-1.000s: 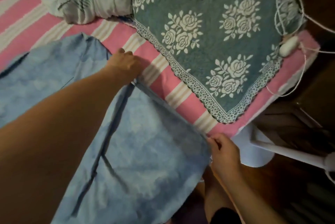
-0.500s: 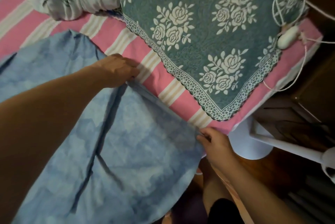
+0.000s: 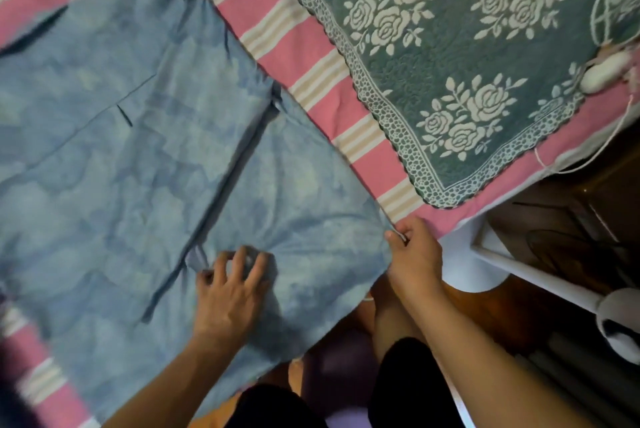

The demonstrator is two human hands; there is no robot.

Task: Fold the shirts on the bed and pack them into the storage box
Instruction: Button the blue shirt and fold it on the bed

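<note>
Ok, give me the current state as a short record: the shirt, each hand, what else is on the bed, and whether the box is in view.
shirt: blue shirt spread flat on the striped bed, hem hanging over the near edge
left hand: fingers spread on the cloth near the hem
right hand: pinches the shirt's right hem corner
also on bed: green floral blanket, white cable
storage box: not in view
fold: not started

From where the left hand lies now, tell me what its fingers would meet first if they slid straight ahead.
Probably the raised fold in the blue shirt just beyond the left hand; depth is unclear.
</note>
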